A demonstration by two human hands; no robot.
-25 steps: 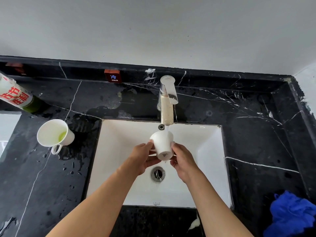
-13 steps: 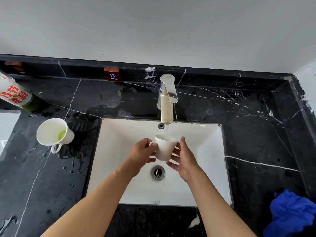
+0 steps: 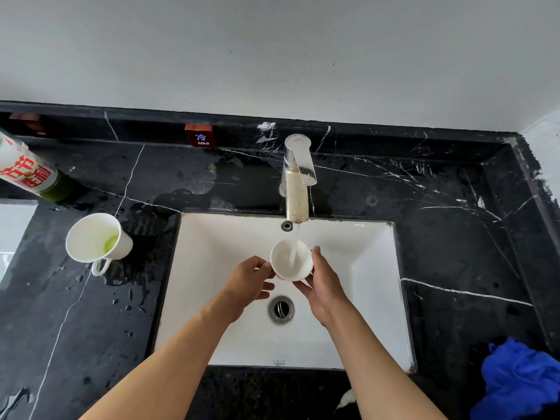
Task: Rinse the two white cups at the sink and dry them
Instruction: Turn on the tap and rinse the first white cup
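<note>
A white cup (image 3: 290, 262) is upright over the white sink (image 3: 363, 268), its mouth facing up under the running stream from the faucet (image 3: 298, 180). Water falls into it. My left hand (image 3: 250, 283) grips the cup's left side and my right hand (image 3: 324, 283) holds its right side and bottom. A second white cup (image 3: 94, 239) stands on the black counter to the left of the sink, handle toward me, with a little green liquid inside.
A blue cloth (image 3: 521, 380) lies on the counter at the bottom right. A bottle with red lettering (image 3: 27, 171) leans at the far left. The drain (image 3: 281, 309) sits below my hands. The counter left of the sink is wet.
The cup was upside down under the tap, then tilted on its side; now it is turned mouth-up and water runs into it. Both hands stayed on it.
</note>
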